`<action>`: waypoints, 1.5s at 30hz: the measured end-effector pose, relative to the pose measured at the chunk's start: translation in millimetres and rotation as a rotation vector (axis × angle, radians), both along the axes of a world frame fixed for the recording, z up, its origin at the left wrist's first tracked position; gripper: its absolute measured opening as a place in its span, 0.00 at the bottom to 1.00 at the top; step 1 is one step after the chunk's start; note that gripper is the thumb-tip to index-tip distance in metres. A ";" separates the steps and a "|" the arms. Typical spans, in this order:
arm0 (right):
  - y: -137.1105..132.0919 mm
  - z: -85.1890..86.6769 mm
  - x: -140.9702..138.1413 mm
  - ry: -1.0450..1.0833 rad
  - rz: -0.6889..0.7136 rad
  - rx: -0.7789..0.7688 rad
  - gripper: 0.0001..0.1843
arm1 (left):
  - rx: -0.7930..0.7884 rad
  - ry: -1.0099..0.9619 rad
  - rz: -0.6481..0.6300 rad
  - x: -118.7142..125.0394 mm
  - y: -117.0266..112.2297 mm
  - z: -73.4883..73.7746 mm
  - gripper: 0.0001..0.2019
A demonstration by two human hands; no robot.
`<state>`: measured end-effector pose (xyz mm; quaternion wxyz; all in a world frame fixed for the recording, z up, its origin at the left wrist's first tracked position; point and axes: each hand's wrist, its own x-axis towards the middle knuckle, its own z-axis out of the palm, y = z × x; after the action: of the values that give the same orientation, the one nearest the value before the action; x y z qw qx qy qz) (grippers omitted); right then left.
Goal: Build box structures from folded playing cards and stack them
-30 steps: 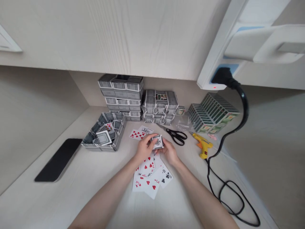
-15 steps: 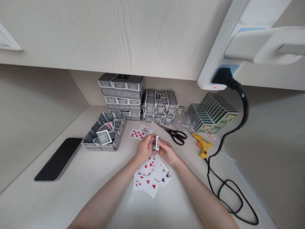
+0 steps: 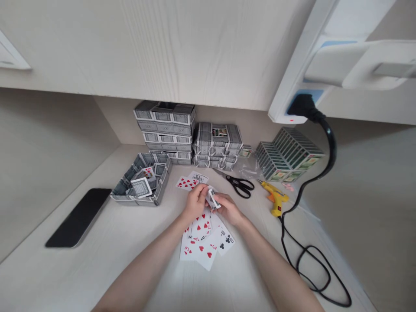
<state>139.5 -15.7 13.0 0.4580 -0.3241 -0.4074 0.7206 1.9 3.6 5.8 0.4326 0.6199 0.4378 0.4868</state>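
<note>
left hand (image 3: 195, 203), right hand (image 3: 229, 209), holding card piece (image 3: 212, 198)

Loose playing cards (image 3: 208, 253) lie left of the scissors (image 3: 238, 185).

The left hand (image 3: 196, 203) and the right hand (image 3: 229, 209) are close together in front of the person, with the fingers bent inward.

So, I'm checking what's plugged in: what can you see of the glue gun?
The glue gun is yellow and plastic-looking, with an orange trigger area and a narrow nozzle pointing up and left. It lies on its side on the pale desk, right of the scissors. A black cord runs from its handle's base.
</note>
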 end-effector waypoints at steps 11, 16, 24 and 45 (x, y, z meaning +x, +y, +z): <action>0.5 5.9 5.2 -0.052 0.205 0.007 0.17 | -0.372 -0.349 -0.196 -3.7 4.3 13.4 0.13; 1.9 4.6 6.2 -0.049 0.236 -0.005 0.19 | -0.422 -0.344 -0.213 -3.1 5.2 15.6 0.13; 0.3 10.6 5.2 -0.069 0.249 0.003 0.18 | -0.419 -0.328 -0.228 -7.5 10.1 11.4 0.15; 1.7 8.5 4.7 -0.102 0.249 0.003 0.21 | -0.446 -0.340 -0.138 -7.8 12.2 11.3 0.15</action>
<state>144.2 -14.1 21.5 0.3442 -0.3065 -0.4682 0.7539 -5.9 15.8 17.2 0.6576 0.4474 0.4118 0.4448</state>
